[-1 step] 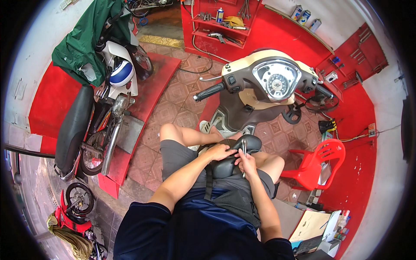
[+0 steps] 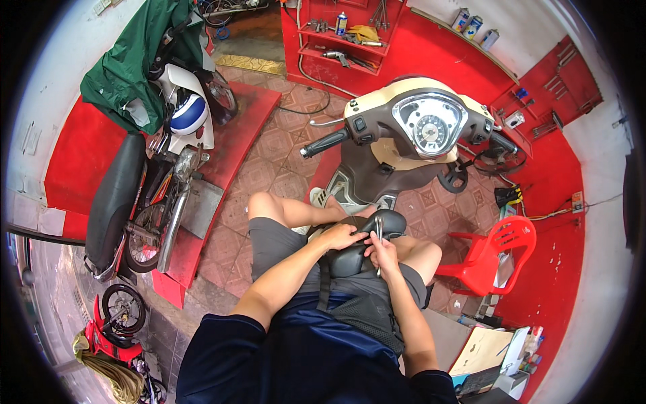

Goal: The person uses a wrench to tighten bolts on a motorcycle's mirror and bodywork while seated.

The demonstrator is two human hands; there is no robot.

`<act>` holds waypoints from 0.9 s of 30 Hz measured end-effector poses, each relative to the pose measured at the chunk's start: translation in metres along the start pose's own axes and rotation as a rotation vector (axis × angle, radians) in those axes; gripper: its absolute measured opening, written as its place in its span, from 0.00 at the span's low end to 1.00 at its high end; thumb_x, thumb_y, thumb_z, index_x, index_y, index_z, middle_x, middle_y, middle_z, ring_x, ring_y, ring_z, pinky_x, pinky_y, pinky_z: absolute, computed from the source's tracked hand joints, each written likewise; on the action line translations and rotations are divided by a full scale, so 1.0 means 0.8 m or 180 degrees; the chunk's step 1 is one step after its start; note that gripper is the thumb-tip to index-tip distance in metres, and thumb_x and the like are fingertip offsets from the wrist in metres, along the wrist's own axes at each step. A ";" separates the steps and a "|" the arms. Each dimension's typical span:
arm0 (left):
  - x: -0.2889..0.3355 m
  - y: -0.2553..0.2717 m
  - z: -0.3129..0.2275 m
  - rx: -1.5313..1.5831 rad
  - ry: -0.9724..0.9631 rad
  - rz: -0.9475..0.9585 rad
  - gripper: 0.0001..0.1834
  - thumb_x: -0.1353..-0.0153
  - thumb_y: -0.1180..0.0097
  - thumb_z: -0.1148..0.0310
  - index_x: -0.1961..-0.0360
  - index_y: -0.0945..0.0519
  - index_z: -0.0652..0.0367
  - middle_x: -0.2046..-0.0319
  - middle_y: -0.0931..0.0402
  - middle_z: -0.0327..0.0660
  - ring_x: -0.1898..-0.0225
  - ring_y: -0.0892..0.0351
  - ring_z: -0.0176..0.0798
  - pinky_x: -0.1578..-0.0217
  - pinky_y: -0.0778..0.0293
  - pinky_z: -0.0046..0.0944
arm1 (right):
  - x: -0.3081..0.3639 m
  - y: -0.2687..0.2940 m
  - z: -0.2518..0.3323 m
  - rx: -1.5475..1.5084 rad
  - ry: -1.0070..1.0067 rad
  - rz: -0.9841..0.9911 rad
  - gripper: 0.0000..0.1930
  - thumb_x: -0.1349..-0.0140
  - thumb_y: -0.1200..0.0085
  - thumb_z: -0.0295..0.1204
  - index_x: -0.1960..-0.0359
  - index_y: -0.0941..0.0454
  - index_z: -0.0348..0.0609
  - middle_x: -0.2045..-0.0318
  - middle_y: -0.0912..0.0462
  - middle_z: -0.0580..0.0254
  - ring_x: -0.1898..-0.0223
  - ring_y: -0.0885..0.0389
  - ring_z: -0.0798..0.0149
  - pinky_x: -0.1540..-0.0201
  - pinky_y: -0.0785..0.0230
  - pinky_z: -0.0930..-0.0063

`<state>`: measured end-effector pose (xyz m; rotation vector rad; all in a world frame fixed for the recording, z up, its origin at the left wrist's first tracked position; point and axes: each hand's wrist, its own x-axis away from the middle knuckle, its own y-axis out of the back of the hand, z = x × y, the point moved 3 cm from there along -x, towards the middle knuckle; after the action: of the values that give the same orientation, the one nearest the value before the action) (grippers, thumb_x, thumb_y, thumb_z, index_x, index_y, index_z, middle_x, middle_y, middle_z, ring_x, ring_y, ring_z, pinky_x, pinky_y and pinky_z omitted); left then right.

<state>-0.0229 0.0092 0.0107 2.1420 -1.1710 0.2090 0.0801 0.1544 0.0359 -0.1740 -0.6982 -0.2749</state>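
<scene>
The right hand [image 2: 382,254] pinches a metal tool [image 2: 379,227], whose ends project ahead of and behind the grip. Left of the grip, the left hand [image 2: 342,236] touches the black seat [image 2: 348,261]; whether it pinches anything cannot be told. Scooter [image 2: 404,176] ahead; chair [image 2: 469,271] to the right.

I see the red plastic chair [image 2: 465,271] standing on reddish patterned floor tiles [image 2: 269,161], brightly lit. Right of the chair, my wall is red paint [image 2: 564,289] below and whitish [image 2: 607,232] above. Farther ahead than the chair hangs a red tool board [image 2: 572,84]; ahead and left of it are red shelves [image 2: 321,12]. Well left of the chair lies a red platform [image 2: 252,121].
</scene>
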 end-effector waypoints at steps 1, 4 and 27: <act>0.001 0.001 -0.002 0.0043 0.0026 0.0025 0.39 0.36 0.59 0.33 0.64 0.19 0.65 0.73 0.19 0.55 0.70 0.18 0.51 0.67 0.26 0.48 | 0.001 0.000 0.001 -0.0010 -0.0001 -0.0016 0.22 0.32 0.49 0.49 0.64 0.24 0.39 0.82 0.23 0.64 0.92 0.43 0.80 0.89 0.54 0.82; 0.000 0.000 0.000 0.0098 0.0027 0.0001 0.38 0.36 0.59 0.33 0.66 0.20 0.64 0.78 0.21 0.51 0.76 0.20 0.46 0.72 0.28 0.46 | 0.002 -0.002 0.003 -0.0008 0.0002 -0.0018 0.21 0.32 0.48 0.49 0.64 0.24 0.40 0.83 0.23 0.64 0.92 0.43 0.80 0.89 0.54 0.82; 0.014 0.024 -0.025 0.0510 -0.0089 -0.0593 0.34 0.34 0.53 0.39 0.65 0.24 0.68 0.73 0.22 0.57 0.69 0.22 0.54 0.65 0.29 0.48 | 0.003 0.002 0.002 -0.0216 0.0085 -0.0107 0.20 0.32 0.48 0.48 0.64 0.26 0.41 0.86 0.28 0.66 0.93 0.45 0.80 0.90 0.59 0.81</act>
<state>-0.0281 0.0073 0.0395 2.3861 -0.9912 0.1956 0.0812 0.1556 0.0384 -0.2231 -0.6662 -0.3328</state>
